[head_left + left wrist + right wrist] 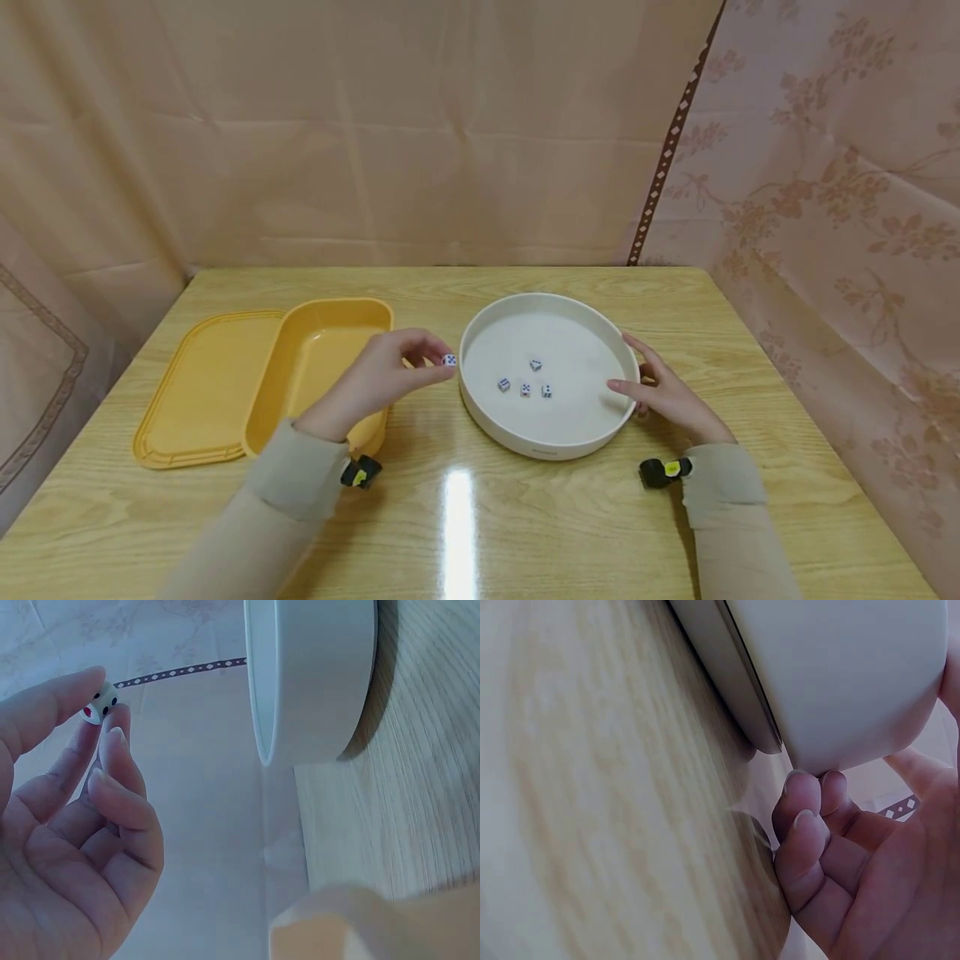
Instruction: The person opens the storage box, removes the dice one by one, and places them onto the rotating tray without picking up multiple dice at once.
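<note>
With the left hand (380, 367), pinches a small, white, pip-marked cubic die (449, 360). With the right hand (672, 396), grips a smooth, round, white, low-walled tray (573, 346).

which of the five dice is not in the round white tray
The die in the grip of the left hand, held outside the white tray; the other four dice all lie on the tray's floor.
</note>
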The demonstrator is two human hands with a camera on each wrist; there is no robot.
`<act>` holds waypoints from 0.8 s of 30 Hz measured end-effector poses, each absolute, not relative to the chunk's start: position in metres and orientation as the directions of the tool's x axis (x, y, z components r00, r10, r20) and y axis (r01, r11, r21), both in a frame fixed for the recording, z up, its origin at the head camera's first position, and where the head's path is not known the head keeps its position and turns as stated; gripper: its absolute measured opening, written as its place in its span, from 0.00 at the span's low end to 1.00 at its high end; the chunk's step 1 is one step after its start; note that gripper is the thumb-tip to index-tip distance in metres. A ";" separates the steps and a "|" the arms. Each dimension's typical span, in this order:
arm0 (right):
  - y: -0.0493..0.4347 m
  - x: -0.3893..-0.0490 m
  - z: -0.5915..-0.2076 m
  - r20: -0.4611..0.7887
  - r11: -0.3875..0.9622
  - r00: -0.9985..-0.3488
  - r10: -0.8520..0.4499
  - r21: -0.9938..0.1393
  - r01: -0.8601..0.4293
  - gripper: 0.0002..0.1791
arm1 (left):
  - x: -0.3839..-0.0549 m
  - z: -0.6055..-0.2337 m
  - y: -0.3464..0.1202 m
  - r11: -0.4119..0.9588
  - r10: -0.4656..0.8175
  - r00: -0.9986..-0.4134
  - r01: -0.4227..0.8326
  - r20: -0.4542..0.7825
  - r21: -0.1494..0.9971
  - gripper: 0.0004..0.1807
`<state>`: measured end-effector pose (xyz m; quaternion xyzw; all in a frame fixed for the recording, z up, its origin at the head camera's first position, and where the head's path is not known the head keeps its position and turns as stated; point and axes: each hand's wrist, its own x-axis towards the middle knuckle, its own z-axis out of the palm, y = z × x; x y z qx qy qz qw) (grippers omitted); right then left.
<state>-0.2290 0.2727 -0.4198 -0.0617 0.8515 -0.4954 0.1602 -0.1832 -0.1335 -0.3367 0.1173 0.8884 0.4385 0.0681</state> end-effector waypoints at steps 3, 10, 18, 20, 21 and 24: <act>0.273 -0.228 -0.419 -0.213 0.499 -0.941 -0.263 -0.865 0.056 0.51 | -0.186 -0.339 -0.129 0.580 0.267 -0.964 0.143 -0.021 0.802 0.13; 0.273 -0.229 -0.420 -0.217 0.506 -0.940 -0.264 -0.861 0.056 0.51 | -0.189 -0.341 -0.117 0.566 0.251 -0.968 0.126 -0.025 0.815 0.13; 0.273 -0.229 -0.420 -0.210 0.499 -0.940 -0.270 -0.865 0.050 0.51 | -0.199 -0.342 -0.107 0.563 0.198 -0.980 0.097 -0.020 0.821 0.12; 0.273 -0.229 -0.420 -0.207 0.500 -0.940 -0.271 -0.864 0.047 0.51 | -0.202 -0.342 -0.104 0.565 0.180 -0.983 0.080 -0.028 0.821 0.13; 0.273 -0.229 -0.420 -0.208 0.501 -0.940 -0.270 -0.864 0.047 0.51 | -0.204 -0.342 -0.102 0.567 0.170 -0.985 0.070 -0.033 0.821 0.13; 0.273 -0.230 -0.421 -0.204 0.503 -0.940 -0.274 -0.863 0.041 0.51 | -0.210 -0.342 -0.098 0.578 0.148 -0.988 0.051 -0.042 0.814 0.14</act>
